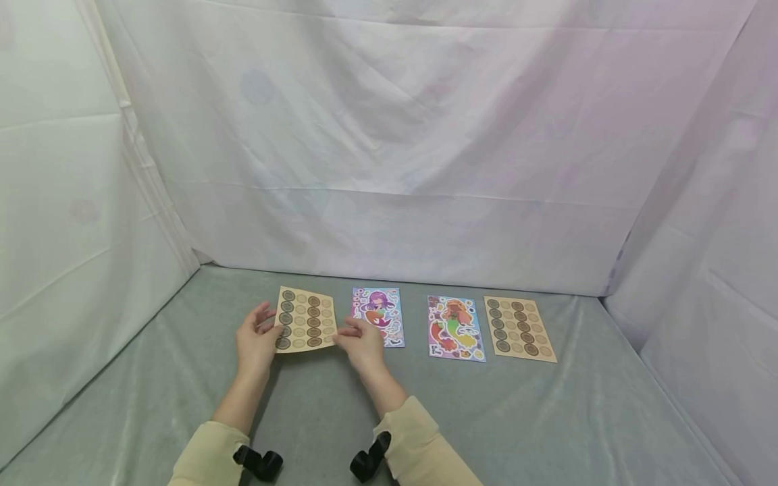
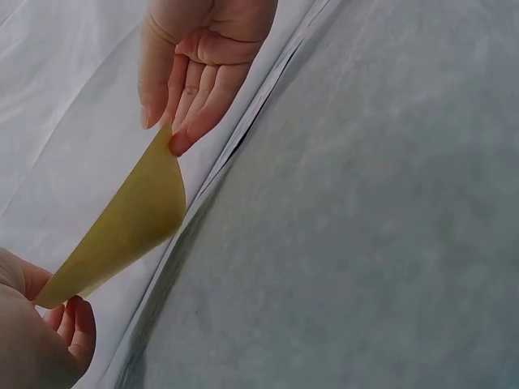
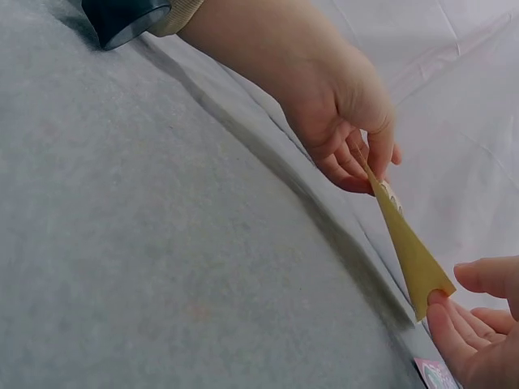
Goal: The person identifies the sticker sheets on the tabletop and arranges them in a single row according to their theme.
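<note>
In the head view, a tan sticker sheet [image 1: 306,320] printed with rows of dark and pale circles is held up between both hands, bowed along its lower edge. My left hand [image 1: 258,343] pinches its lower left side with the thumb on the printed face. At the lower right corner, my right hand [image 1: 365,345] holds the sheet with its fingertips. The left wrist view shows the plain yellowish back of the sheet [image 2: 134,215], curved between the hands. From the right wrist, the right hand's thumb [image 3: 486,277] appears slightly off the sheet's corner, while a finger touches it.
Right of the hands lie a purple-haired mermaid sticker sheet [image 1: 389,320], partly behind the right hand, another mermaid sheet [image 1: 456,331] and a second tan circle sheet [image 1: 521,329]. A grey cloth [image 1: 547,418] covers the table; white curtains [image 1: 389,135] stand behind and beside it.
</note>
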Demonstrator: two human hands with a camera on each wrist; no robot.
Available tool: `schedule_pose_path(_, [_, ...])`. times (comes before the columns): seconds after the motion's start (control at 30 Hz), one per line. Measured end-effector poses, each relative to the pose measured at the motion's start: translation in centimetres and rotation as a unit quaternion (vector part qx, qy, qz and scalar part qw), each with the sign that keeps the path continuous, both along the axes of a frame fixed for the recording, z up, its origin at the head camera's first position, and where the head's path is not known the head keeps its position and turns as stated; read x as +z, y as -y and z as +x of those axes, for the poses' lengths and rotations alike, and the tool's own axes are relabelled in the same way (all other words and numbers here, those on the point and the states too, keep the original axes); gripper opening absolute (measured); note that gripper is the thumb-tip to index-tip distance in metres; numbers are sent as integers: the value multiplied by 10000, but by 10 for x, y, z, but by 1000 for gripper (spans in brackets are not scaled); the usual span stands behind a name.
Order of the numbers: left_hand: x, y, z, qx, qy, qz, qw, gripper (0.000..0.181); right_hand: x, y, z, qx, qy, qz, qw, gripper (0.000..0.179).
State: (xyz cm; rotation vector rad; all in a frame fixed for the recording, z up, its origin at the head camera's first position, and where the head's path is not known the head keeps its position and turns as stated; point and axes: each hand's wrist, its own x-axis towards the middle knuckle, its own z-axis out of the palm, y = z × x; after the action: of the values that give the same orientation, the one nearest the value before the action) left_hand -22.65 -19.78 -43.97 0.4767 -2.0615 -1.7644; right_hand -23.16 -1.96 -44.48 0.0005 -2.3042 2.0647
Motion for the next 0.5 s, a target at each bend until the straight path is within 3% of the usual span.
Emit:
schedule_pose_path(0.27, [2,-2,3,44,-123,55,9999,57,-2,-3,1,-100,-44,-181,9998,44])
schedule_pose_path(0.5, [7,0,6,53,19,15,10000,60,0,-7,3,122,91,-270,9995,50])
